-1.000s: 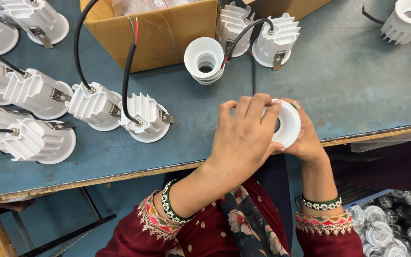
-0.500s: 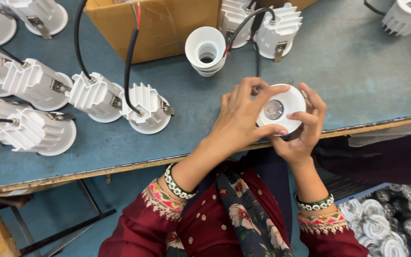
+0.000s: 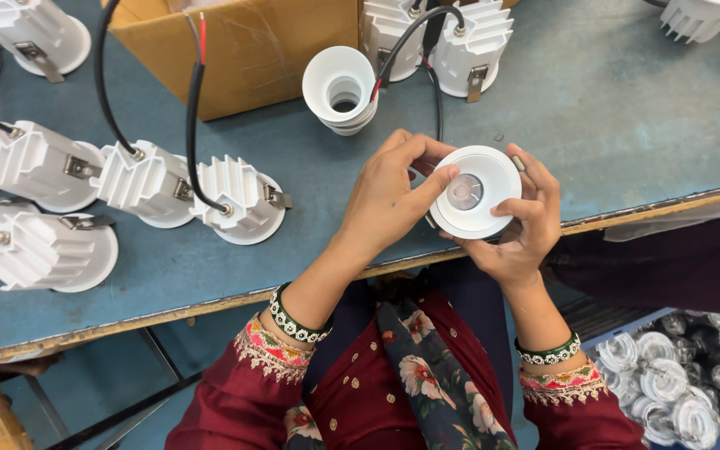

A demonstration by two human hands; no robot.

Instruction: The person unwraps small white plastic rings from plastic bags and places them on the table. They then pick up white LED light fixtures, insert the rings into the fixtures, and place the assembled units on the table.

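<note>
A round white downlight fitting [image 3: 477, 193] with a clear lens in its middle faces up at me, held over the front edge of the blue table [image 3: 627, 108]. My right hand [image 3: 522, 225] cups it from below and the right side. My left hand [image 3: 389, 200] grips its left rim, thumb pressed near the lens. A black cable [image 3: 437, 100] runs from the fitting toward the back of the table.
Several white finned fittings [image 3: 235, 200] with black cables lie at the left. A white cup-shaped ring [image 3: 341, 87] stands behind my hands beside a cardboard box [image 3: 252, 50]. More fittings [image 3: 477, 37] sit at the back. A bin of clear lenses [image 3: 685, 375] is below right.
The fitting was covered by my left hand; it has since been tilted up and turned so its lens face shows. My left hand shifted to the left rim.
</note>
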